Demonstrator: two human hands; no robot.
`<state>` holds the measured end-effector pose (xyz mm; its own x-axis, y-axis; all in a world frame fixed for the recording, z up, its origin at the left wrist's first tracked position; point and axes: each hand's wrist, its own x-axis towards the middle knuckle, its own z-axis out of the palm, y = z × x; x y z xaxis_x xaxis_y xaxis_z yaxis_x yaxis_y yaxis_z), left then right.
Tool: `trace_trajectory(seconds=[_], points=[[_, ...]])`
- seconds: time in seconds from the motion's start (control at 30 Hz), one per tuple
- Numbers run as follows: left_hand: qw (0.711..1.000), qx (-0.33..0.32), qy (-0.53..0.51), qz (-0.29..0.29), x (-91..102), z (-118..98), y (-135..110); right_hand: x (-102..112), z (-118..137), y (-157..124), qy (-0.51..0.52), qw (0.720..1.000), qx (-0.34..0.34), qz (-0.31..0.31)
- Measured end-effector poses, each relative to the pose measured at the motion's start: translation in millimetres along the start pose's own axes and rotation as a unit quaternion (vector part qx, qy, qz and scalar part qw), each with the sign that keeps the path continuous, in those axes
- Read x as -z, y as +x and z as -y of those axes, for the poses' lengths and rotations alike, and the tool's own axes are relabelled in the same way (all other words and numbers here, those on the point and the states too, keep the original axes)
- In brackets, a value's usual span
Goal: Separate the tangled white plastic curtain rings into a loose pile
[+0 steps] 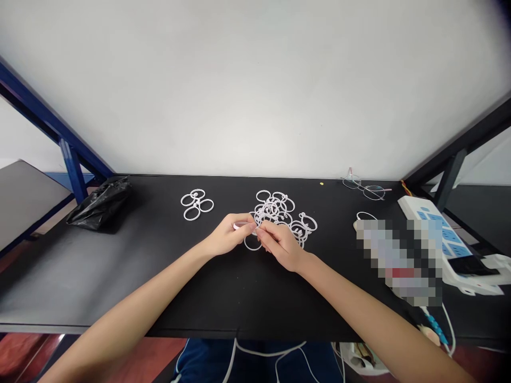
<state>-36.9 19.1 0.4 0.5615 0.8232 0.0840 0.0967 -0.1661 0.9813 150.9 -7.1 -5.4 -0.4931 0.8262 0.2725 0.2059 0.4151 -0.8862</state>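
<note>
My left hand [230, 235] and my right hand [281, 244] meet over the middle of a black table [120, 266]. Both pinch small white plastic rings [253, 243] between their fingertips; one ring hangs below the fingers. Just behind my hands lies a loose pile of white rings [281, 213], some linked together. A joined cluster of several rings [197, 204] lies apart to the left of the pile.
A crumpled black plastic bag [99, 205] sits at the table's left back. Eyeglasses [365, 187] lie at the back right. A white and blue power strip [439, 234] and a blurred-out patch are at the right. Blue shelf struts [72, 165] stand left.
</note>
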Motion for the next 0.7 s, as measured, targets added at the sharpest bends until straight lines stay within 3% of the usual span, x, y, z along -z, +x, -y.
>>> trace_trajectory(seconds=[0.7], points=[[1.0, 0.02, 0.014, -0.013, 1.4, -3.3, 0.4, -1.4, -0.6, 1.7, -0.033, 0.999, 0.029, -0.012]])
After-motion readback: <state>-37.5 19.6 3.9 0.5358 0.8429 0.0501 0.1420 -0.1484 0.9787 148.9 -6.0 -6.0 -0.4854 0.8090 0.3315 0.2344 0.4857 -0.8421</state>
